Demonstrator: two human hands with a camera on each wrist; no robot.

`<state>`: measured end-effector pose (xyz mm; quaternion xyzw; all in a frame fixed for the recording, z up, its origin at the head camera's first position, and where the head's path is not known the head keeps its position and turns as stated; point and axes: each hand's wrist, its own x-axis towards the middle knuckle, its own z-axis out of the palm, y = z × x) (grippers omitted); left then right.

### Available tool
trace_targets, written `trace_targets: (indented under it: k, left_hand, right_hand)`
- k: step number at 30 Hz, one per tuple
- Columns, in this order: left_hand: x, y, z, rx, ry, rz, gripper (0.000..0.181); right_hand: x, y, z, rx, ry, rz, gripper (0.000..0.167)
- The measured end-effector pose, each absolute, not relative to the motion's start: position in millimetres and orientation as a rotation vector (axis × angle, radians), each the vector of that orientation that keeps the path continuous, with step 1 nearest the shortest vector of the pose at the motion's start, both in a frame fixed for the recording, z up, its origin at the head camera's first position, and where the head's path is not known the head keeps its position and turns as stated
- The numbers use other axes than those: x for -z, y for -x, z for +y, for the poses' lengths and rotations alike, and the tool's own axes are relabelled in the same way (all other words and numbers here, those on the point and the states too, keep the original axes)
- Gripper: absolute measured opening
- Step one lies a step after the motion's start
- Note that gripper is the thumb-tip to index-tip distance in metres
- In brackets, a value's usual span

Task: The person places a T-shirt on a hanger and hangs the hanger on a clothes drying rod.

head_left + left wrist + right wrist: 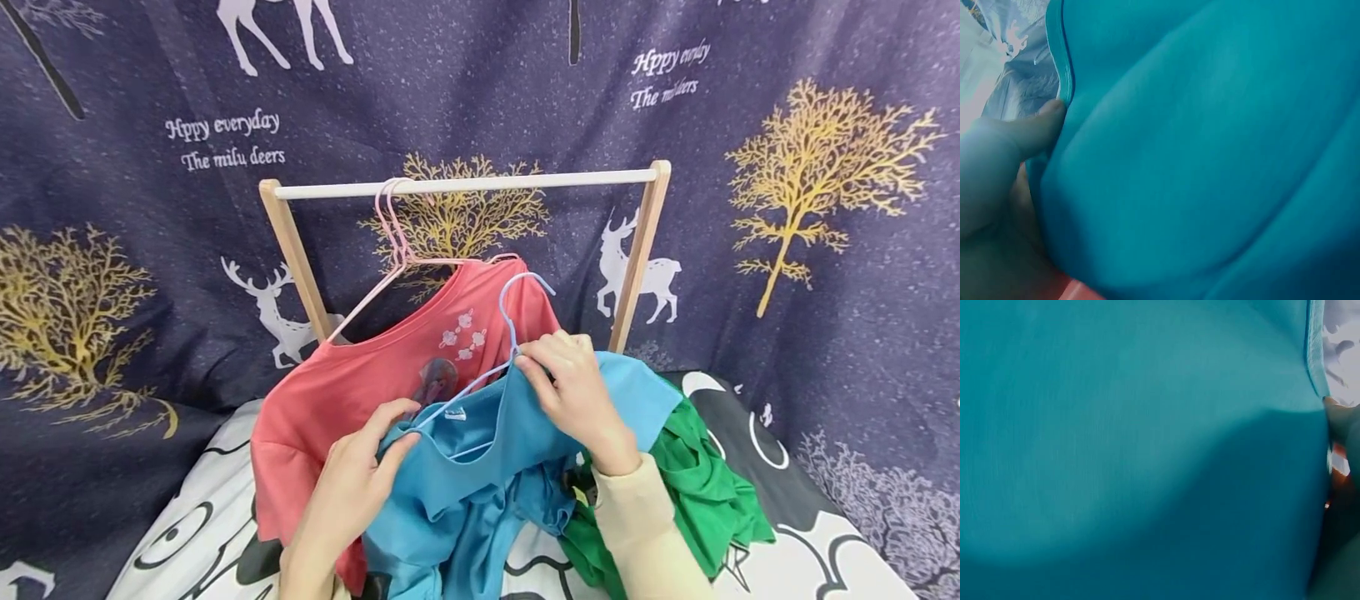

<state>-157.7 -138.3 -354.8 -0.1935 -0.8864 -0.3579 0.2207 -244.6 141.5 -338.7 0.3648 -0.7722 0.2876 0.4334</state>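
Note:
A blue T-shirt [465,475] hangs between both hands, with a light blue hanger [507,321] partly inside its neckline. My left hand [352,475] pinches the collar edge at the left shoulder, near one hanger arm; in the left wrist view the thumb [1044,128] presses on the blue hem. My right hand [573,396] grips the collar on the other side, close below the hanger's hook. In the right wrist view, blue cloth [1147,425] fills most of the picture and fingertips [1338,419] hold its edge. The hanger's right arm is hidden under the shirt.
Behind stands a rack with a white bar [480,183] and wooden posts [641,258]. A coral T-shirt [315,408] hangs there on a pink hanger [401,242]. Crumpled green cloth [705,492] lies at the right on patterned bedding [187,508]. A dark printed curtain [862,350] hangs behind.

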Motion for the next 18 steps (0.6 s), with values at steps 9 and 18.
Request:
trace_targets:
  k: [9, 18]
  left_hand:
    - [356.6, 162.9, -125.0, 0.906, 0.507, -2.492, 0.041]
    - [359.9, 163.1, -120.5, 0.876, 0.509, -2.433, 0.044]
  right_hand:
    - [356.2, 237.6, 129.1, -0.797, -0.846, -1.989, 0.011]
    - [353.8, 227.0, 131.2, -0.83, -0.857, -1.975, 0.012]
